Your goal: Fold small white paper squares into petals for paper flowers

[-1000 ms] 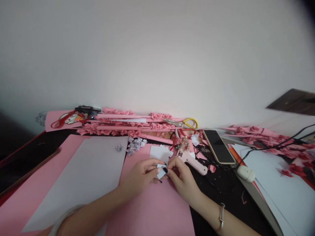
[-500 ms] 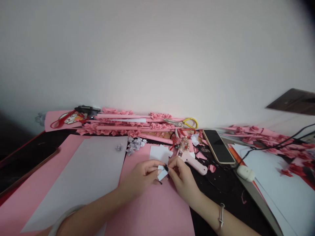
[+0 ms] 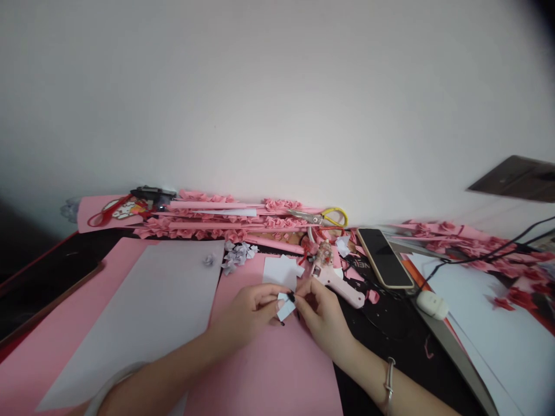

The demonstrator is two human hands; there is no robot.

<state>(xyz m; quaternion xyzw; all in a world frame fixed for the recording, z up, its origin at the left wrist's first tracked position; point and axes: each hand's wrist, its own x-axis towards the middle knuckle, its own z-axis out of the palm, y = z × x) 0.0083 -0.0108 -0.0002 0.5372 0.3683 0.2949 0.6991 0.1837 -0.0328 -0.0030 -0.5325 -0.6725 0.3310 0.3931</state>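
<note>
A small white piece of paper [image 3: 285,308] is held above the pink sheet [image 3: 273,370]. My left hand [image 3: 249,312] pinches its left side between thumb and fingers. At the paper's upper right corner, the fingertips of my right hand [image 3: 319,309] are pressed together on its edge. Just beyond my hands lie white paper squares [image 3: 280,268] and a pale pink glue gun [image 3: 342,287]. Several folded white paper flowers [image 3: 236,256] sit left of the squares. My right fingers partly hide the paper's corner.
A large white sheet [image 3: 151,312] lies at the left. Pink paper flower stems [image 3: 217,222] and yellow-handled scissors [image 3: 323,217] line the wall. On the right are a phone [image 3: 385,258], an earbud case [image 3: 432,305], black cables [image 3: 485,258] and white sheets [image 3: 489,312].
The white paper has tilted slightly between my fingers. Both hands keep nearly the same place and grip.
</note>
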